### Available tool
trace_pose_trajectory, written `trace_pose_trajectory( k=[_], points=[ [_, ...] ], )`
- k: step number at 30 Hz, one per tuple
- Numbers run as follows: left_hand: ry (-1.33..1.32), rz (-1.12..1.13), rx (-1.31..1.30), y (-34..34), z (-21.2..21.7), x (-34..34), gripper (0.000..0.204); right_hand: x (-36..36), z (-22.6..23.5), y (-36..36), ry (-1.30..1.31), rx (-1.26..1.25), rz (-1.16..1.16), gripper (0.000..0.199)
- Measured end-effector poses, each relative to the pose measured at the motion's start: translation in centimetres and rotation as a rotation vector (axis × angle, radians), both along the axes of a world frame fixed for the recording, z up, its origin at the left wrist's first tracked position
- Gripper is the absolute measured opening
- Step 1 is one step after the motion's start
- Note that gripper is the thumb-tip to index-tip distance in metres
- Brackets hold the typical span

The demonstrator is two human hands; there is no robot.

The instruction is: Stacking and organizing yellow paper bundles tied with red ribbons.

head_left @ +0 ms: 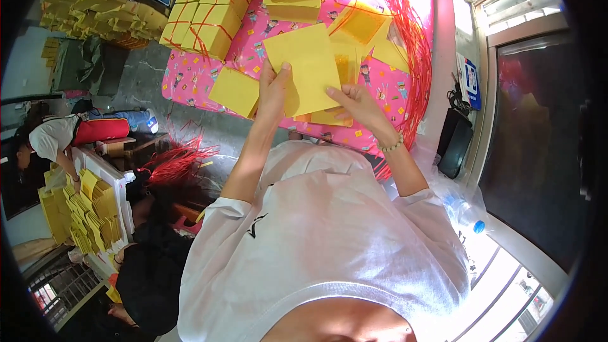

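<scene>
Yellow paper sheet: upper centre, long axis near-vertical, top leaning left | left hand: closed on its left edge | right hand: half-open, thumb touched lower-right edge, grip unclear | red-tied yellow bundles stood upper left; red strings hung right; yellow packet lay partly behind sheet

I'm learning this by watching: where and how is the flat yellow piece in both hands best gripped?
The flat yellow piece is probably best gripped by its opposite side edges, coming from left and right, as it is broad. The left hand grips its left edge, the right hand its lower right side, thumbs on top.
</scene>
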State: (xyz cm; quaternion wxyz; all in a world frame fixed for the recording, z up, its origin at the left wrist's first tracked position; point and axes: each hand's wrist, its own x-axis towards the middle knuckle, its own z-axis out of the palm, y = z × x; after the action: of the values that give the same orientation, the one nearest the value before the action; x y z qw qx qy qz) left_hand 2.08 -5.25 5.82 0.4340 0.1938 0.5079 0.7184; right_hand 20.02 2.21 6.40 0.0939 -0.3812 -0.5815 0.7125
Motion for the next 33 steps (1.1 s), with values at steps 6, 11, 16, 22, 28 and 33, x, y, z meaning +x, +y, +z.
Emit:
trace_pose_trajectory(
  k=[6,11,16,22,28,33],
  points=[
    [0.036,0.071,0.028,-0.4,-0.2,-0.4,0.033,0.1,-0.4,-0.3,-0.034,-0.032,0.032,0.039],
    [0.081,0.097,0.021,-1.7,0.1,0.1,0.03,-0.6,-0.3,0.3,0.033,0.009,0.085,0.036],
    [0.098,-0.047,0.015,-3.4,-0.6,1.1,0.031,-3.2,0.3,2.3,0.235,-0.006,-0.223,0.028],
    [0.065,-0.036,-0.025,-5.4,-1.8,1.2,0.031,-4.4,-0.8,2.3,0.141,-0.009,-0.073,0.022],
    [-0.267,0.133,-0.061,-7.9,-3.7,-1.2,0.033,-6.0,-1.9,-0.9,0.185,0.021,0.268,0.021],
    [-0.333,0.347,-0.093,-9.5,-5.9,-5.1,0.034,-9.2,-4.2,-2.6,0.037,-0.06,0.294,0.028]
  ],
)
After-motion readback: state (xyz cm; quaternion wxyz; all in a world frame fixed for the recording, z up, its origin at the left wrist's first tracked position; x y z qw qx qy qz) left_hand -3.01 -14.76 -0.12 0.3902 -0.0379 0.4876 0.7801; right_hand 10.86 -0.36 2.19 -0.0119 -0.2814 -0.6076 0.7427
